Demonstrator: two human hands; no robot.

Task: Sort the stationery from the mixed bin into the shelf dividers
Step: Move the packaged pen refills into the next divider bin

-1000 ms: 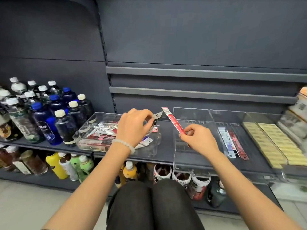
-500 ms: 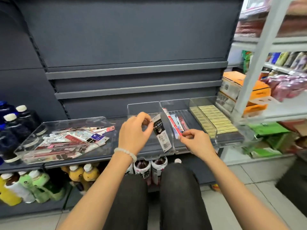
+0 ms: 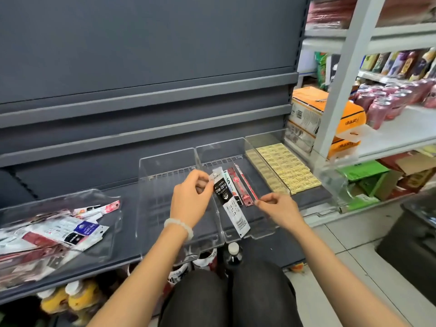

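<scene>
Black-white refill pack [image 3: 227, 199] pinched by left hand [image 3: 191, 200]; right hand [image 3: 279, 208] beside red packs [image 3: 243, 187].

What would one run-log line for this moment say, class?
left hand: pinches black-and-white packet | right hand: pinches red packet | place: middle clear divider | mixed bin: still holds packets

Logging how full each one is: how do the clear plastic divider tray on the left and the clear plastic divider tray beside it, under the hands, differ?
The left clear plastic divider tray shows only its bare ribbed floor, while the middle clear plastic divider tray holds a few long red and white packets. The left hand pinches a black-and-white packet above the wall between them; the right hand is over the middle one. Both are transparent, open-topped and side by side.
</scene>
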